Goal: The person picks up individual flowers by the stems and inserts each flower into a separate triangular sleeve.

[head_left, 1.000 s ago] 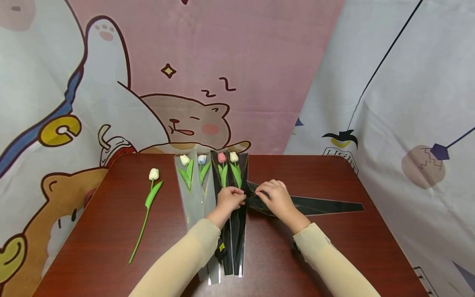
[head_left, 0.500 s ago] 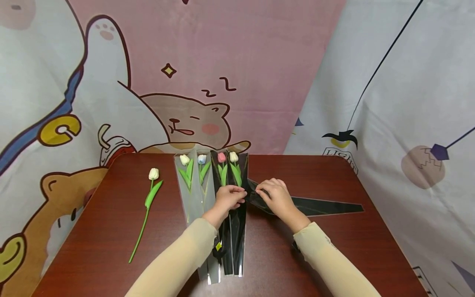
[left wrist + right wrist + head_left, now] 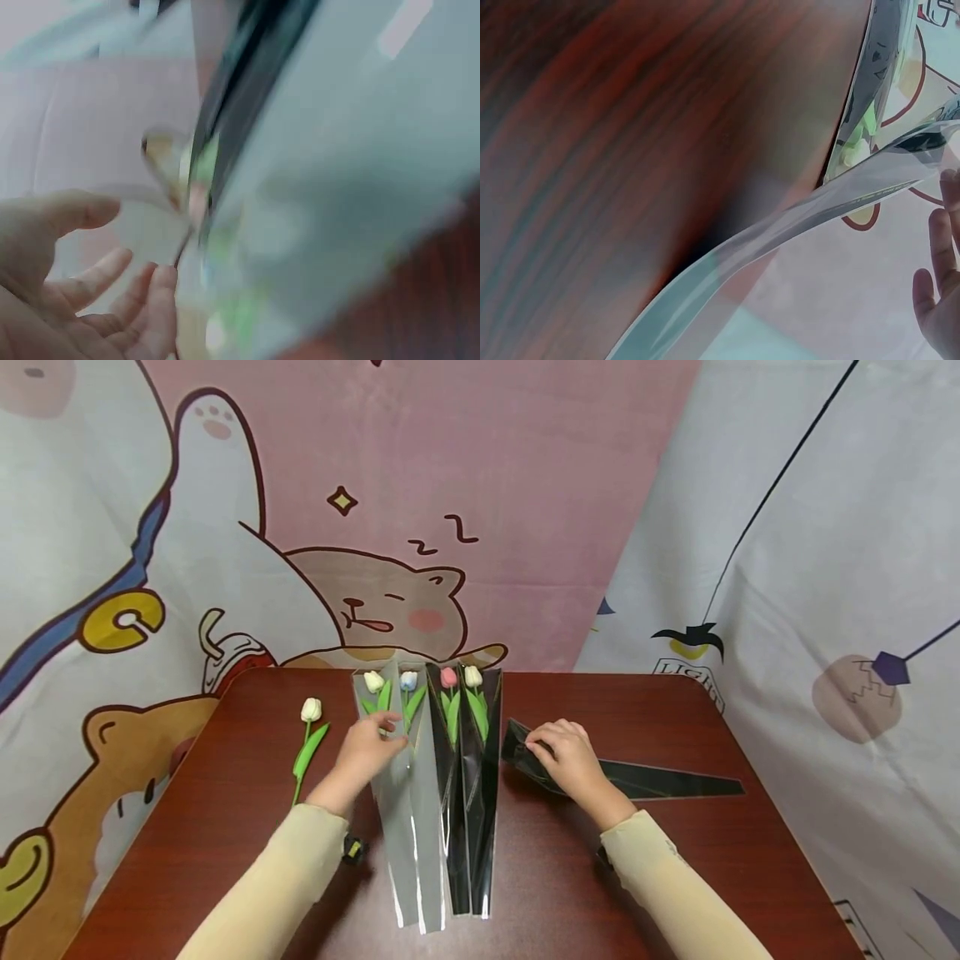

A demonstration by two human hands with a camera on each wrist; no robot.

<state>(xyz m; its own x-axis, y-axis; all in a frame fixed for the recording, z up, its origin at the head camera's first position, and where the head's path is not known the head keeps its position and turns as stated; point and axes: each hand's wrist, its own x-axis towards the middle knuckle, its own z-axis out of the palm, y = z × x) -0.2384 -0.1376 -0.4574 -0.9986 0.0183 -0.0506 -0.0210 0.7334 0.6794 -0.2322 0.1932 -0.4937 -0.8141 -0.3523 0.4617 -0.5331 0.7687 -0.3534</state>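
Observation:
My right hand (image 3: pixel 566 756) pinches the wide mouth of a black flower sleeve (image 3: pixel 667 779), whose narrow end points right along the table. In the right wrist view, the sleeve's clear film (image 3: pixel 780 232) curves toward the fingertips. My left hand (image 3: pixel 366 752) hovers over two grey sleeves (image 3: pixel 405 827), thumb and fingers apart with nothing between them; the left wrist view shows the hand (image 3: pixel 97 277) loosely spread. The grey sleeves hold a white tulip (image 3: pixel 373 681) and a blue tulip (image 3: pixel 408 680). Beside them, two black sleeves (image 3: pixel 482 835) hold a pink tulip (image 3: pixel 448 677) and a white one.
A loose white tulip (image 3: pixel 311 710) lies left of the sleeves, its lower stem hidden by my left forearm. The brown table (image 3: pixel 645 710) meets a cartoon-printed cloth (image 3: pixel 540 527) at its far edge. The wrapped tulips lie side by side, mouths toward that cloth.
My left hand has left the black sleeve's mouth and moved left over the grey sleeves. My right hand has shifted slightly right with the sleeve.

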